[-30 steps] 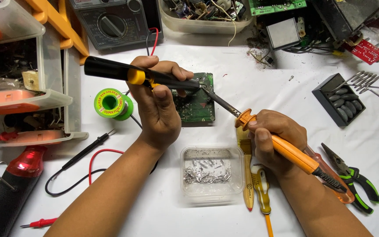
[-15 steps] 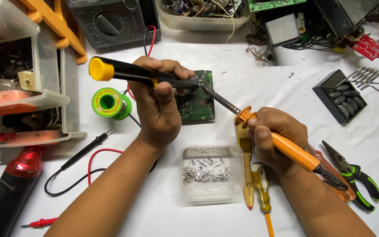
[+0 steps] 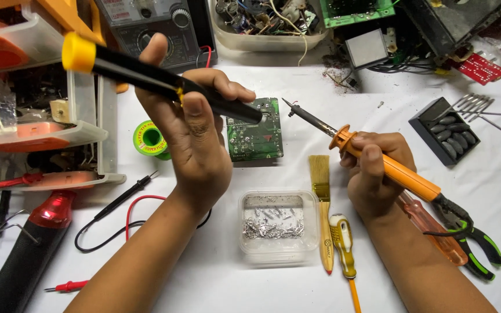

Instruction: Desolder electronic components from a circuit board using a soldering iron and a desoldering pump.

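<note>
My left hand grips a black desoldering pump with a yellow plunger cap, raised and tilted, its tip over the green circuit board on the white table. My right hand holds an orange-handled soldering iron; its metal tip points up-left and hangs clear of the board's right edge. A clear plastic box of solder scraps sits between my forearms.
A green solder reel lies left of the board. A brush, a yellow screwdriver, pliers and a black tray of parts lie right. Drawers, a multimeter, probe leads surround.
The pump has lifted and tilted up to the left in my left hand. The soldering iron has pulled right, its tip leaving the board.
</note>
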